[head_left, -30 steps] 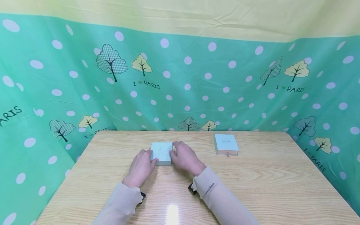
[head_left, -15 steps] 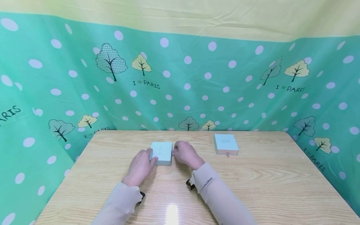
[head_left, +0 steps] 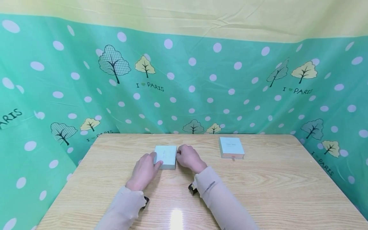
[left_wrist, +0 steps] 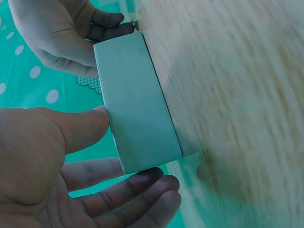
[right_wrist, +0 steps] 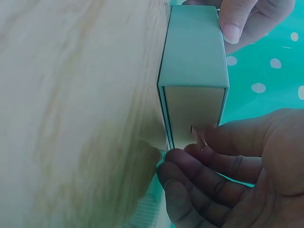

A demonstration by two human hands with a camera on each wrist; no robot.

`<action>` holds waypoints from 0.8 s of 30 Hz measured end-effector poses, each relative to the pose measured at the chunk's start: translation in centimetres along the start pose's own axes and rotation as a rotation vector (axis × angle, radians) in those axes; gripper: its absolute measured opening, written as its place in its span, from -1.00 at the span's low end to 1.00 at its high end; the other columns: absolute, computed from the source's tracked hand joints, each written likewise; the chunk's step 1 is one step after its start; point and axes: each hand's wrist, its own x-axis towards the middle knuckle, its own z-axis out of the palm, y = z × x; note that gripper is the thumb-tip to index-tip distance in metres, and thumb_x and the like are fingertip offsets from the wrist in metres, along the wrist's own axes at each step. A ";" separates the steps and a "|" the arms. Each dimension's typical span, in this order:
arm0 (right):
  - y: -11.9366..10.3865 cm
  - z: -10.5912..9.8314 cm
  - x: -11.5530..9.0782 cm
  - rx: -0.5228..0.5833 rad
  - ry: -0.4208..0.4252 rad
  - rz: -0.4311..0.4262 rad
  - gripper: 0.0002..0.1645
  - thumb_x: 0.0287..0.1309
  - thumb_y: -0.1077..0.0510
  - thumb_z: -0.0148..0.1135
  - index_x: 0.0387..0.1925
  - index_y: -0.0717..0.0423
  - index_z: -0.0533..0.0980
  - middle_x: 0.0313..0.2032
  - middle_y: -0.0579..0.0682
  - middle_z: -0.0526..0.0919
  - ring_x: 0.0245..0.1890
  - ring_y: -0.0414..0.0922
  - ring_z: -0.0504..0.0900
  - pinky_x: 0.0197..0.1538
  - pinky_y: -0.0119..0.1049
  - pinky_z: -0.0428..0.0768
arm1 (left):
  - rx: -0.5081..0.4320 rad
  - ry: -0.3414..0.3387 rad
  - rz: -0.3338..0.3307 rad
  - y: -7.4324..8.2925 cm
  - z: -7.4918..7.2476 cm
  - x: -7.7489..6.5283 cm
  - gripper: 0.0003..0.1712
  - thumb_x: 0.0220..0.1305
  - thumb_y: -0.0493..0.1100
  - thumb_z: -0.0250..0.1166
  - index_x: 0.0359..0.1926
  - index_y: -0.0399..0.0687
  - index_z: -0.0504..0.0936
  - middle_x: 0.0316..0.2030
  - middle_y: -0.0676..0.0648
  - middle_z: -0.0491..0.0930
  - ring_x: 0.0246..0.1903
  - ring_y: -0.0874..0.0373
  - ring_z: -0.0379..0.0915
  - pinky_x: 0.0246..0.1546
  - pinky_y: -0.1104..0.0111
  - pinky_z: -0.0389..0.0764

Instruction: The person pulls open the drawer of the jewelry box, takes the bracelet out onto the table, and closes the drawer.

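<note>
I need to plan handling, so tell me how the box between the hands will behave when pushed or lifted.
The box is probably stiff: its faces look flat, its edges crisp. Rolling or tipping seems unlikely, since it lies low and broad on the table. Its inset end may slide out if pulled by the small tab that the right hand pinches.

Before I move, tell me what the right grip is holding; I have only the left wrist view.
Observer: The right grip pinches a small tab at the pale end of the held box.
Operator: Now tell me what else is on the table.
Observer: A second box rests untouched, to the right of the held one.
Operator: Say how it's turned.
Observer: Its pinkish end, with a little ribbon sticking out, faces the person.
</note>
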 end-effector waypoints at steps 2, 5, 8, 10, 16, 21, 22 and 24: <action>0.0 0.1 0.1 0.001 -0.002 0.001 -0.78 0.22 0.20 0.12 -0.52 0.03 0.58 -0.58 -0.05 0.51 -0.59 -0.14 0.43 -0.51 -0.30 0.43 | 0.002 0.000 0.002 0.0 0.0 0.0 -0.41 0.28 -0.09 0.28 0.18 -0.44 0.42 -0.15 -0.32 0.54 -0.12 -0.14 0.52 -0.11 0.06 0.55; -0.1 0.2 0.2 0.003 -0.007 0.005 -0.73 0.22 0.21 0.11 -0.61 0.05 0.51 -0.63 -0.05 0.43 -0.62 -0.15 0.41 -0.53 -0.31 0.41 | 0.005 0.001 0.000 0.0 0.1 0.0 -0.41 0.28 -0.09 0.28 0.18 -0.44 0.42 -0.15 -0.32 0.54 -0.13 -0.13 0.52 -0.11 0.06 0.56; -0.1 0.2 0.2 0.000 -0.011 0.009 -0.66 0.23 0.22 0.09 -0.69 0.06 0.41 -0.67 -0.03 0.35 -0.64 -0.14 0.38 -0.56 -0.31 0.38 | 0.006 0.002 0.002 0.0 0.1 0.0 -0.41 0.28 -0.09 0.28 0.17 -0.44 0.42 -0.15 -0.32 0.54 -0.13 -0.13 0.52 -0.12 0.07 0.56; -0.1 0.2 0.2 0.005 -0.009 0.010 -0.65 0.23 0.23 0.08 -0.69 0.04 0.41 -0.67 -0.04 0.37 -0.65 -0.14 0.38 -0.56 -0.31 0.38 | 0.006 0.003 0.005 0.0 0.1 0.0 -0.41 0.28 -0.10 0.28 0.18 -0.45 0.42 -0.16 -0.31 0.53 -0.14 -0.12 0.52 -0.12 0.07 0.56; -0.1 0.2 0.2 0.007 -0.008 0.011 -0.68 0.22 0.23 0.08 -0.66 0.05 0.47 -0.64 -0.03 0.44 -0.62 -0.13 0.40 -0.53 -0.30 0.40 | 0.003 0.007 0.014 0.0 0.2 0.1 -0.40 0.28 -0.10 0.28 0.17 -0.47 0.42 -0.18 -0.30 0.53 -0.16 -0.11 0.51 -0.14 0.09 0.56; -0.2 0.1 0.2 0.003 -0.006 0.003 -0.65 0.24 0.23 0.07 -0.68 0.04 0.46 -0.65 -0.04 0.43 -0.63 -0.13 0.39 -0.54 -0.31 0.39 | 0.004 0.013 0.017 0.0 0.2 0.1 -0.41 0.28 -0.10 0.28 0.17 -0.47 0.42 -0.16 -0.31 0.53 -0.14 -0.12 0.51 -0.12 0.08 0.56; -0.2 0.1 0.2 0.007 -0.005 0.004 -0.64 0.24 0.23 0.08 -0.69 0.04 0.44 -0.66 -0.04 0.41 -0.64 -0.13 0.39 -0.55 -0.30 0.38 | 0.003 0.014 0.016 0.0 0.2 0.1 -0.40 0.28 -0.10 0.28 0.17 -0.47 0.42 -0.16 -0.32 0.53 -0.14 -0.12 0.51 -0.12 0.08 0.56; -0.2 0.0 0.1 0.007 -0.003 0.007 -0.62 0.23 0.22 0.08 -0.71 0.04 0.40 -0.68 -0.04 0.37 -0.66 -0.14 0.37 -0.56 -0.31 0.37 | 0.004 0.014 0.014 0.0 0.2 0.1 -0.40 0.28 -0.10 0.28 0.17 -0.47 0.42 -0.16 -0.32 0.53 -0.14 -0.12 0.51 -0.12 0.08 0.56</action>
